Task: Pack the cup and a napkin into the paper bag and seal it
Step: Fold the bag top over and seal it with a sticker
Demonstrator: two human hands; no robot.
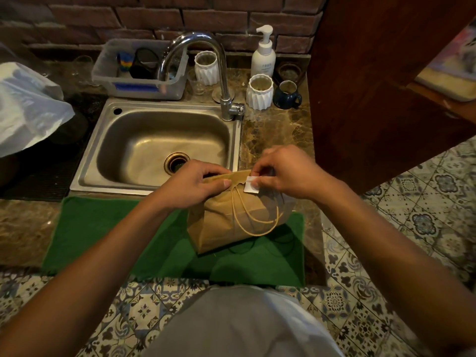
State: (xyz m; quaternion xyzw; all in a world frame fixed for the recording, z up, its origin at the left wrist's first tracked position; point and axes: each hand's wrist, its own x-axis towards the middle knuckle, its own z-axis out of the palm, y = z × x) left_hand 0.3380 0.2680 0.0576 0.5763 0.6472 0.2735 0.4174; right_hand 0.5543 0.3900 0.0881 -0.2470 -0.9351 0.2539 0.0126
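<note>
A brown paper bag [219, 225] with string handles stands on a green cloth [116, 233] at the counter's front edge. Its top is folded over toward me. My left hand [190, 184] pinches the folded top at its left side. My right hand [286, 173] holds a small white sticker [251, 186] against the fold's right side, thumb and fingers on its upper edge. The cup and the napkin are not visible; the bag's inside is hidden.
A steel sink [103, 150] with a curved tap [206, 60] lies behind the bag. Beyond it stand a plastic bin [108, 76], white ribbed cups [259, 95], a blue mug [287, 95] and a soap pump bottle [263, 57]. A white plastic bag [28, 106] sits left; a wooden panel [373, 86] rises right.
</note>
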